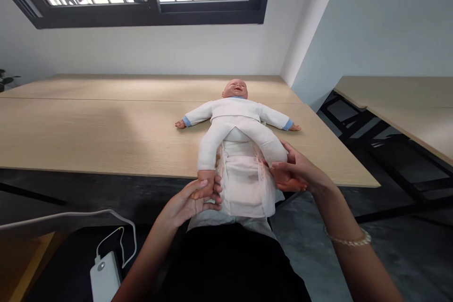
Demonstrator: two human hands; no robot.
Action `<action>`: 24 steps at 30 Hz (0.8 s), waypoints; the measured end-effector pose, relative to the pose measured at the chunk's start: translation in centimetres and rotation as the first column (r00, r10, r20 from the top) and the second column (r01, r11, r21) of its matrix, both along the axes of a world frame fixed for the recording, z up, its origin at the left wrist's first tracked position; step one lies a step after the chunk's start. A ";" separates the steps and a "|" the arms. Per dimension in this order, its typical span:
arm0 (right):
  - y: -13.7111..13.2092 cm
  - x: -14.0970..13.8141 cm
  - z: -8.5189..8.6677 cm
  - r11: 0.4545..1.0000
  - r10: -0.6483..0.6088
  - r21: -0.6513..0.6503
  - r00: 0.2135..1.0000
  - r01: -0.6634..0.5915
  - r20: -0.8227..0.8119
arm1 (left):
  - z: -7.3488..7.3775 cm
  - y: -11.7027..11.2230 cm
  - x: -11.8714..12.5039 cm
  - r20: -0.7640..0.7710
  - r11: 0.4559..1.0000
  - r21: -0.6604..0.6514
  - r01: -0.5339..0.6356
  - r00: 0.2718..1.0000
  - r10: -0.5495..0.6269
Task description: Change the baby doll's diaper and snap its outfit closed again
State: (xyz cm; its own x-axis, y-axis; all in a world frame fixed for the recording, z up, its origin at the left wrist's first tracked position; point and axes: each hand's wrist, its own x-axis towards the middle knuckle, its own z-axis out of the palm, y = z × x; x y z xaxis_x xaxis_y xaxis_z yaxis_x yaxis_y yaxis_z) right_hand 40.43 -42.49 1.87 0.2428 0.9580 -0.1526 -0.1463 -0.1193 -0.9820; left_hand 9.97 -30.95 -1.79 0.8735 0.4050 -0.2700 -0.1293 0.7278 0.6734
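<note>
A baby doll [235,122] in white clothes with blue cuffs lies on its back on the table, head toward the wall, arms spread and legs toward me. Beneath its bottom and between its legs is an unfolded white diaper [244,184], its front part hanging past the table's near edge. My left hand [193,200] is closed around the doll's foot on the left side. On the other side, my right hand [295,167] has its fingers around the doll's lower leg, close to the diaper's side edge. Some of the right fingertips are hidden behind the leg.
The wooden table [106,132] reaches back to the wall under a barred window [152,9]. A second table [406,99] stands to the right across a gap. At lower left, a white power bank [106,276] with a cable [71,213] lies on a dark surface.
</note>
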 end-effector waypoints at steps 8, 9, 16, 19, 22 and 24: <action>-0.9 0.4 -1.8 0.986 -0.169 0.091 0.830 0.143 0.531 | -0.4 0.6 -0.1 -0.179 0.991 0.133 -0.006 0.983 0.030; -1.5 -0.4 -1.8 0.968 -0.250 0.166 0.710 0.187 0.658 | -0.5 0.5 -0.1 -0.186 0.993 0.117 -0.008 0.982 0.030; -5.6 -8.7 -3.7 0.911 -0.355 0.298 -0.176 -0.285 0.918 | -0.9 -0.1 0.5 -0.146 0.999 0.030 -0.043 0.988 0.047; -5.4 -9.9 -5.4 0.875 -0.410 0.312 -0.226 -0.370 0.884 | -0.9 -0.2 0.6 -0.118 0.999 0.002 -0.037 0.992 0.037; -4.5 -9.7 -4.9 0.801 -0.544 0.457 -0.150 -0.388 0.826 | -1.0 -0.3 0.6 -0.113 0.998 -0.038 -0.043 0.993 0.039; -3.5 -9.4 -3.2 0.752 -0.599 0.519 -0.093 -0.406 0.795 | -1.1 -0.4 0.6 -0.117 0.995 -0.049 -0.085 0.990 0.079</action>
